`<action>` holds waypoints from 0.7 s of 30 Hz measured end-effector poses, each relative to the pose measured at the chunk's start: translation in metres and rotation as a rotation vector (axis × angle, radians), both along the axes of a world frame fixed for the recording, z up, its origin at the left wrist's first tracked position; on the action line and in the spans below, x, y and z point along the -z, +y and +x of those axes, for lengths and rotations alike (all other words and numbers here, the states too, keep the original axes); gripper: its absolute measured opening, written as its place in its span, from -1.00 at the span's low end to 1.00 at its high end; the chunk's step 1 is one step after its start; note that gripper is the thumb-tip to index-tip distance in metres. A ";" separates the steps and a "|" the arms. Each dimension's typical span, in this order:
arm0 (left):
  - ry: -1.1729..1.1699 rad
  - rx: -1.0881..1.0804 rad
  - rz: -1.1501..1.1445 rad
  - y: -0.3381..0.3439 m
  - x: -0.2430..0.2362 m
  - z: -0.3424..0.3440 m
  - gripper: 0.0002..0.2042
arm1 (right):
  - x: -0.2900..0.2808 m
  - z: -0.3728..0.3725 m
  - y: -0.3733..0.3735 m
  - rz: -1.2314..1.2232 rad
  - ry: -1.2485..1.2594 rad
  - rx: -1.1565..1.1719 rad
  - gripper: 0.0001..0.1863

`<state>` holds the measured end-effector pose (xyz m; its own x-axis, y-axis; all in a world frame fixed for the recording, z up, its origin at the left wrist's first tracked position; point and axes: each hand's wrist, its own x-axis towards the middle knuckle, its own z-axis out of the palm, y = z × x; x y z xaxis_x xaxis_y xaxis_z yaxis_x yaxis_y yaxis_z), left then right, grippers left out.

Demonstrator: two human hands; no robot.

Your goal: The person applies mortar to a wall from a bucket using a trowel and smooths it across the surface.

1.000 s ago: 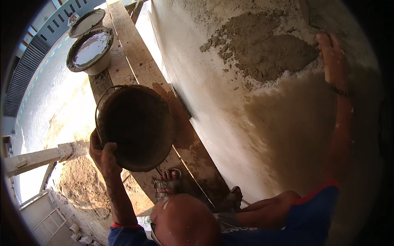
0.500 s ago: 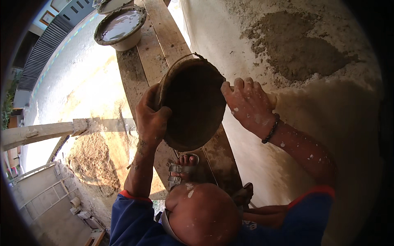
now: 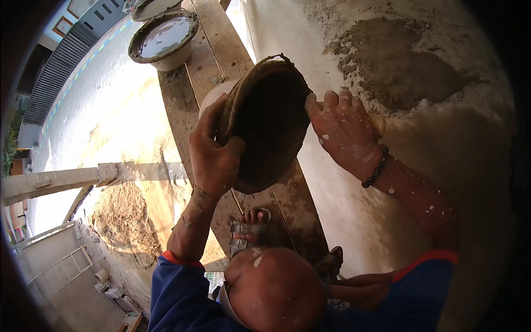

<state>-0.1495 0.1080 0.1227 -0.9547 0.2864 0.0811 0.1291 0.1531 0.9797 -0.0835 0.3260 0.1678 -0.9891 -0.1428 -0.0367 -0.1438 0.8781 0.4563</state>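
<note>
My left hand (image 3: 214,152) grips the left rim of a mortar-caked bucket (image 3: 274,119), its thumb over the edge and the fingers around the outside. The bucket is tipped, its dark mouth turned toward me and the wall; shadow hides what is inside. At the bucket's right rim my right hand (image 3: 349,133) is closed, palm toward the wall. The end of a pale handle (image 3: 378,125) sticks out behind this hand; the rest of that tool is hidden. Splashes of plaster spot the right hand and forearm.
I am squatting on a plank scaffold (image 3: 221,52). A second bucket (image 3: 168,39) with greyish liquid stands at its far end, another container behind it. Wet mortar covers part of the wall (image 3: 404,66) on the right. A wooden beam (image 3: 55,180) and sand heap (image 3: 124,221) lie left.
The bucket has moved slightly up and right and tilted further toward the wall, showing its pale outer side. Both hands have shifted right with it.
</note>
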 end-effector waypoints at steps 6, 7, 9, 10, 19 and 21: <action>0.328 0.092 -0.096 0.012 -0.010 0.000 -0.39 | 0.038 -0.015 0.018 -0.396 -0.177 0.046 -0.65; 0.326 0.087 -0.107 0.012 -0.012 0.000 -0.39 | 0.049 -0.011 0.023 -0.406 -0.180 0.039 -0.65; 0.194 0.115 -0.018 0.011 -0.019 -0.001 -0.39 | 0.084 0.001 0.038 -0.561 -0.149 -0.086 -0.76; 0.201 0.117 -0.014 0.013 -0.021 0.000 -0.39 | 0.117 0.012 0.050 -0.557 -0.142 -0.085 -0.76; 0.002 0.013 0.069 -0.004 -0.002 -0.007 -0.40 | 0.119 0.035 0.004 -0.782 -0.038 -0.511 -0.78; -0.034 0.005 0.163 -0.011 0.005 -0.012 -0.38 | 0.106 0.035 0.003 -0.675 -0.101 -0.293 -0.82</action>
<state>-0.1617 0.0973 0.1177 -0.9563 0.2766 0.0945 0.0957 -0.0091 0.9954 -0.0482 0.3288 0.0615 -0.9034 -0.4241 0.0636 -0.4280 0.8821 -0.1967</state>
